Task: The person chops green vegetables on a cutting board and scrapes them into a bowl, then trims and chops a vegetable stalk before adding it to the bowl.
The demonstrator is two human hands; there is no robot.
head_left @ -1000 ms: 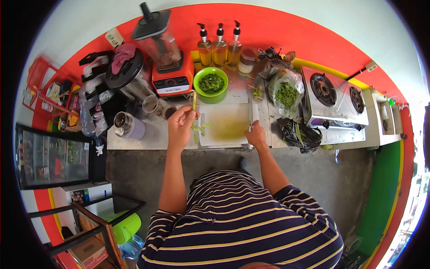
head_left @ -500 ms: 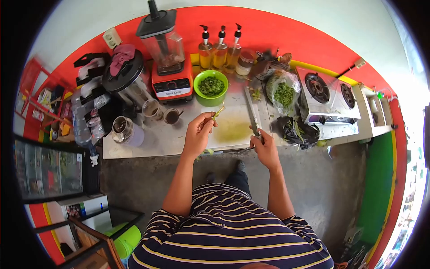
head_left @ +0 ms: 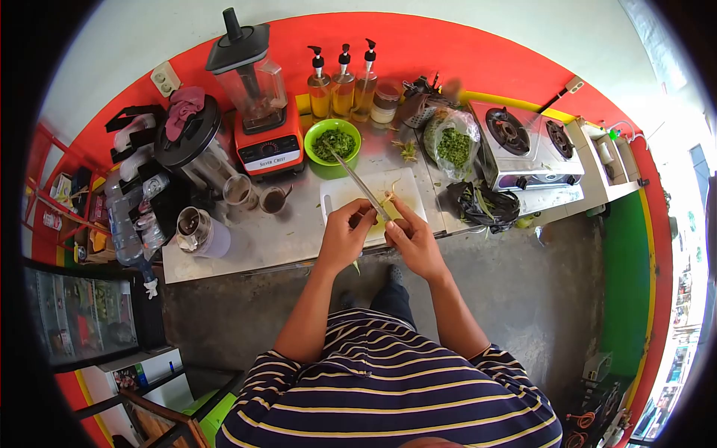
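The red base of the blender (head_left: 267,149) carries a white panel reading "Silver Crest". Nothing else in the kitchen has lettering clear enough to read.

Worn: short-sleeved shirt (head_left: 388,388), dark navy, with thin horizontal stripes in pale yellow and white. Sleeves (head_left: 263,377) end above the elbow, same stripe pattern. Forearms bare. Left hand (head_left: 345,237) and right hand (head_left: 414,240) bare. Dark trouser leg (head_left: 393,300) shows beyond the shirt.
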